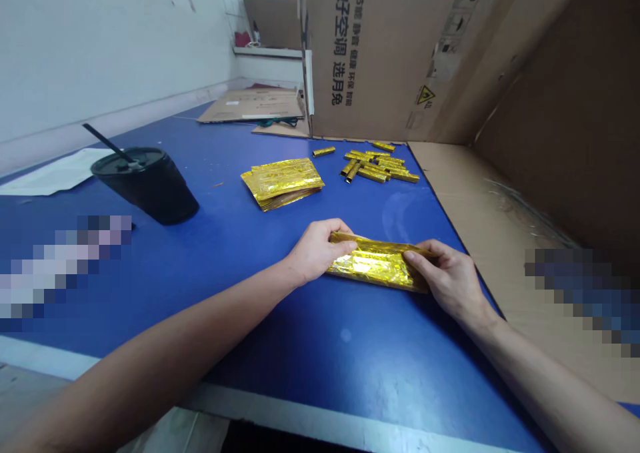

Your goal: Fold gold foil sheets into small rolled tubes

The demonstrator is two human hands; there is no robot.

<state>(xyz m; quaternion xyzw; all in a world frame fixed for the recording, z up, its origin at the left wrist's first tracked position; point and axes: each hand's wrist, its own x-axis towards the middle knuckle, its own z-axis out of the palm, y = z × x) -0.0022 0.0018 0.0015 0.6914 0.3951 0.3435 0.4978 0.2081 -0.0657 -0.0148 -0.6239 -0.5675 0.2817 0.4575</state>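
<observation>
Between my two hands is a shiny gold foil sheet (373, 265), held flat and lengthwise just over the blue table. My left hand (320, 247) pinches its left end, thumb on top and fingers behind. At the right end my right hand (447, 273) grips it the same way, thumb on the near face. Beyond my left hand lies a stack of gold foil sheets (285, 178), slightly fanned. A loose pile of narrow rolled or folded gold foil strips (383, 165) lies farther back, with one single strip (323, 151) apart on its left.
A black cup (150, 186) with a straw stands at the left on the blue table (240, 253). Large cardboard (390, 53) walls rise at the back and right. Flat cardboard pieces (255, 104) lie at the far end. White paper (55, 173) is beside the left wall.
</observation>
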